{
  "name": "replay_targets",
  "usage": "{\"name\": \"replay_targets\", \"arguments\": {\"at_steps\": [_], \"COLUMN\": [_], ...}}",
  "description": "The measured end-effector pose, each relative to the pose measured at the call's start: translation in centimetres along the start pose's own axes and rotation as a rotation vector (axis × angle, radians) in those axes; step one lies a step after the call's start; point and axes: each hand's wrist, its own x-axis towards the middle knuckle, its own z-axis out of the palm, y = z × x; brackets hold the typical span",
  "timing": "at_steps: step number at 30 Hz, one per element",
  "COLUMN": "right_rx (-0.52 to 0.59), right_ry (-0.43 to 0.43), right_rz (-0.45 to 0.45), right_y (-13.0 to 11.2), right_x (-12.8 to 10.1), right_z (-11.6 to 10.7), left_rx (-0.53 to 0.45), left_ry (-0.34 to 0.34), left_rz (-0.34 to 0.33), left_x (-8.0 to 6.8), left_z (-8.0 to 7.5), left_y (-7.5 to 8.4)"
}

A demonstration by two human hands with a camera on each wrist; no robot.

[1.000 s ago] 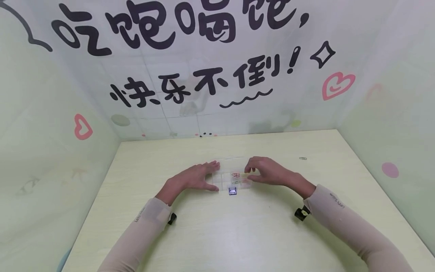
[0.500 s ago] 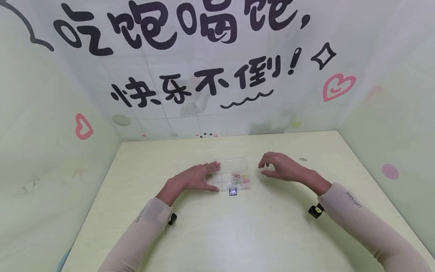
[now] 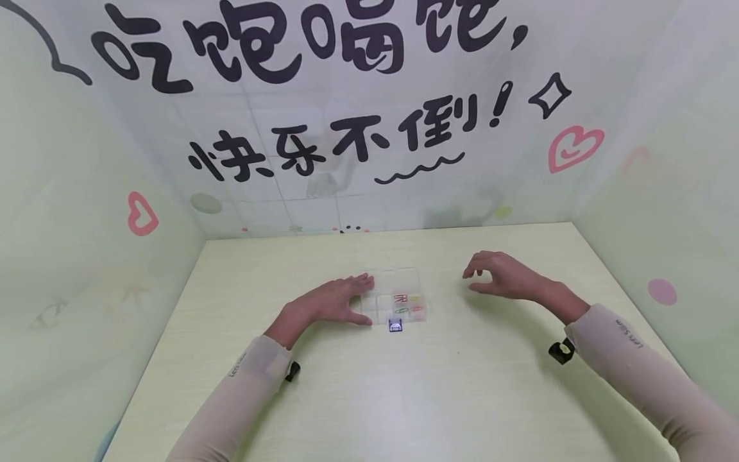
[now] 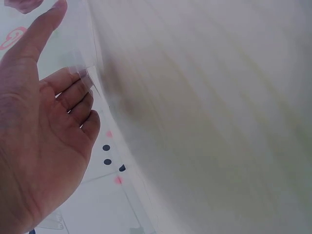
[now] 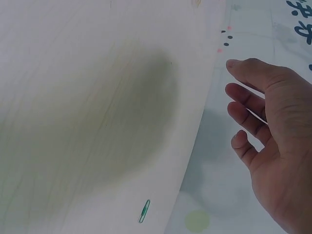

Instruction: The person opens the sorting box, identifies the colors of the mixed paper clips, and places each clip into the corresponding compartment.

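On the tabletop point(image 3: 439, 385): clear compartment box point(image 3: 395, 296), both hands near.
Left hand point(image 3: 335, 303) lay flat-fingered against the box; right hand point(image 3: 502, 274) hovered apart, grip loose, holding nothing; green paperclip point(image 5: 144, 210) nearby.

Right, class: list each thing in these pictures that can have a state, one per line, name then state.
clear compartment box: flat on the table, coloured clips in its right compartments.
left hand: fingers straight, resting against the box's left side.
right hand: loosely curled, holding nothing, above the table right of the box.
green paper clip: lying loose on the table, untouched.
table: bearing box and clip.
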Motion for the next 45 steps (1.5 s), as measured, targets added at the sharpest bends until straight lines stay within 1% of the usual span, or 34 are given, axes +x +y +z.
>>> {"name": "replay_targets", "arguments": {"at_steps": [8,11,15,18,25,31,36,45], "right_rx": [0.002,-0.001,-0.019,-0.031,-0.029,-0.055,-0.075,-0.056], "right_ry": [-0.017,-0.007,0.004,0.004,-0.036,-0.052,-0.062,-0.076], "right_rz": [0.088,0.1,0.095,0.102,0.161,0.205,0.248,0.327], "right_y": [2.3,3.1,4.1,4.7,5.5,6.4,7.3,8.6], "right_x": [-1.2,-1.7,-2.2,-2.6,-3.3,-4.0,-4.5,-5.0], "right_z": [-1.3,-1.6,-2.0,-2.4,-3.6,-4.3,-4.4,-3.6], "left_rx": [-0.004,-0.008,-0.007,-0.007,-0.001,-0.001,-0.002,-0.007], "left_ry": [-0.003,-0.002,-0.006,-0.004,-0.007,-0.007,-0.01,-0.013], "left_rz": [-0.005,-0.007,-0.012,-0.01,-0.013,-0.012,-0.016,-0.02], "left_x": [0.1,0.1,0.1,0.1,0.1,0.1,0.1,0.1], "left_z": [-0.1,-0.1,-0.2,-0.2,-0.2,-0.2,-0.1,-0.1], "left_y": [0.0,0.0,0.0,0.0,0.0,0.0,0.0,0.0]}}
